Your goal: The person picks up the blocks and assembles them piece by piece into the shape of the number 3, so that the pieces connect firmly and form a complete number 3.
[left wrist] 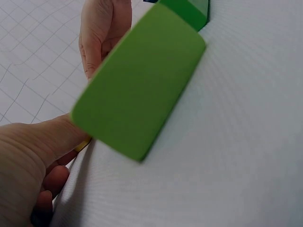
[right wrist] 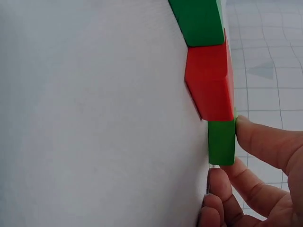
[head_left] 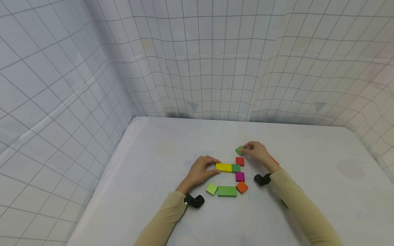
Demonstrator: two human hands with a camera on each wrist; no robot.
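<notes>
My left hand (head_left: pixel 200 171) pinches the left end of a yellow block (head_left: pixel 224 167), thumb on the near edge and fingers on the far one. Only a sliver of yellow (left wrist: pixel 83 144) shows by that thumb in the left wrist view. A dark green block (head_left: pixel 236 168) adjoins the yellow at its right. Farther back, my right hand (head_left: pixel 258 153) holds a small green block (head_left: pixel 238 150) between thumb and fingers. In the right wrist view this green block (right wrist: pixel 221 142) stands just beyond a red block (right wrist: pixel 210 82).
Nearer me lie a magenta block (head_left: pixel 240 176), a turned orange block (head_left: pixel 242 187), a long green block (head_left: pixel 227 191) and a tilted lime block (head_left: pixel 211 189). An orange piece (head_left: pixel 275 159) and a green piece (head_left: pixel 284 204) are partly hidden by my right arm. Gridded cloth (head_left: pixel 203 68) hangs behind the table.
</notes>
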